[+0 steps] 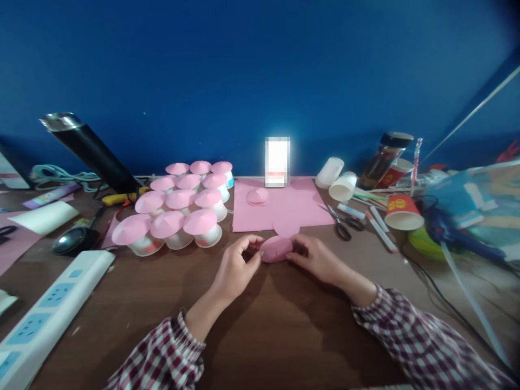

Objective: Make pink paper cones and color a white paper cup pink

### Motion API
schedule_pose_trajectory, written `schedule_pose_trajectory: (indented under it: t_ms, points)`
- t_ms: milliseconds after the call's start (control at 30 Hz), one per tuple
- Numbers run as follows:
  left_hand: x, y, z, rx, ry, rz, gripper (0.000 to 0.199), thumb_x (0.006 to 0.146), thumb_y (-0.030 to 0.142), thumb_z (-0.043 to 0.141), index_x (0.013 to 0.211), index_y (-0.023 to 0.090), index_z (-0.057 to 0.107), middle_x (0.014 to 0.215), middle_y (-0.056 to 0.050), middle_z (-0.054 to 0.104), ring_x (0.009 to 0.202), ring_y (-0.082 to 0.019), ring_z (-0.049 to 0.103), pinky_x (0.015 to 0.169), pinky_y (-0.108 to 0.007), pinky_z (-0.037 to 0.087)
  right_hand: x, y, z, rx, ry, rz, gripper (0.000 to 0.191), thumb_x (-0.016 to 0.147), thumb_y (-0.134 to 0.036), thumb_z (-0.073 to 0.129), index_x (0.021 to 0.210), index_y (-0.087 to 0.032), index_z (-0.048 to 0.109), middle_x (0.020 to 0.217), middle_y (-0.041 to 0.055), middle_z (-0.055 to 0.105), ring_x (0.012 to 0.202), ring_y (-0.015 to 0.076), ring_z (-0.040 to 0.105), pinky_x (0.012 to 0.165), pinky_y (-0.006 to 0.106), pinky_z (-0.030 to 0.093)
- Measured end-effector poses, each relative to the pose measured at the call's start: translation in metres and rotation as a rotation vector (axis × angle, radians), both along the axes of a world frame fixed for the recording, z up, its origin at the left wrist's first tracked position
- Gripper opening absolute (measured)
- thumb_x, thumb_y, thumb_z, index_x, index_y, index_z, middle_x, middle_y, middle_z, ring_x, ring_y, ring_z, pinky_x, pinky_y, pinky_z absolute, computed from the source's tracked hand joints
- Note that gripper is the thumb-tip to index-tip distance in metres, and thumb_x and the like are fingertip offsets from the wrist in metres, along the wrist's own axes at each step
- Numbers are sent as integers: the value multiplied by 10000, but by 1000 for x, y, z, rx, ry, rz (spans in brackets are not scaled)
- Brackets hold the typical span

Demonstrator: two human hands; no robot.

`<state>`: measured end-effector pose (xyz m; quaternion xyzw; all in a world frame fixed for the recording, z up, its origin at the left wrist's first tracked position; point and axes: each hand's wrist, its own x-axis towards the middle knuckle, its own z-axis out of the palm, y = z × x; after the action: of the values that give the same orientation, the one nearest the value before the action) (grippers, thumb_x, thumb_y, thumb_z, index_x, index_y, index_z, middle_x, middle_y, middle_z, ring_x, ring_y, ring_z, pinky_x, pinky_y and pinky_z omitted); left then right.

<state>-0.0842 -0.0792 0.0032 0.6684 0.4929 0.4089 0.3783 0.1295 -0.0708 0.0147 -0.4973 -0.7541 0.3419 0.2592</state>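
Down on the brown, smooth-topped surface (264, 336), both arms reach in, cuffs gathered on the maroon-and-white checked cloth sleeves (170, 349), and here's the grip! The left hand (239, 265) has thumb and fingers pinched on one edge of a thin, round pink paper disc (277, 250); the right hand (320, 259) pinches the opposite edge, so the two are apart with only the paper between them. That disc sits just on the near side of our landmark, the flat, rectangular pink paper sheet (244, 216). Right behind it, a second pink paper circle (286, 228) overlaps the sheet's near edge, partly hidden.

Off the sheet's right edge, black-handled metal scissors (343, 227) lie with blades parted, tips over the paper. To its left, what a line-up: a dozen white cups (177, 237), ranked in rows, each wearing a shallow, matte pink paper cone (167, 223)! On the sheet's far left part, a small pink paper cone (258, 195); beyond its far right corner, two plain white cups (343, 186) tip over. Behind everything, a deep blue wall (195, 70).
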Motion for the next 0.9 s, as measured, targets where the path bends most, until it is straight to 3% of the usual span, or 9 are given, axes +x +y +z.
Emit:
schedule_pose_trajectory:
  t_ms: [233,333,433,533,733,900]
  points:
    - [12,14,10,-316,-275,-104,347,750,250,643,1070,131,579,965,-105,679,867,-202,641,718,-304,526,12,8,-5,-278,461,-16,208,787,-322,651,897,-148,618,900,45,673,856,205,610,751,304,458]
    - [19,19,14,-343,-242,-108,289,738,243,650,1000,125,618,921,-97,682,820,-185,635,681,-272,514,16,10,-6,-404,592,-52,265,764,-345,681,926,-145,615,886,49,676,758,172,624,661,267,461]
    - [28,22,11,-324,-222,-86,196,738,246,648,897,133,651,839,-65,677,734,-153,617,669,-263,507,19,10,-6,-470,639,-55,282,760,-363,690,919,-145,608,832,36,663,620,125,603,553,226,418]
    - [38,22,4,-373,-325,-8,185,710,272,682,820,127,646,736,-35,651,659,-134,599,632,-263,515,19,11,-8,-468,669,-106,303,740,-387,711,893,-151,598,777,13,645,580,108,584,540,221,413]
    - [51,13,4,-571,-634,99,298,637,285,761,860,124,646,775,-35,669,712,-129,619,625,-242,543,15,10,-9,-451,640,-184,336,713,-430,721,862,-157,592,692,-15,619,551,98,558,502,208,383]
    - [53,12,6,-614,-699,114,308,613,280,788,838,126,646,739,-29,672,706,-126,625,610,-238,549,9,9,-4,-431,621,-261,327,699,-425,723,832,-155,595,674,-20,603,531,88,515,478,201,367]
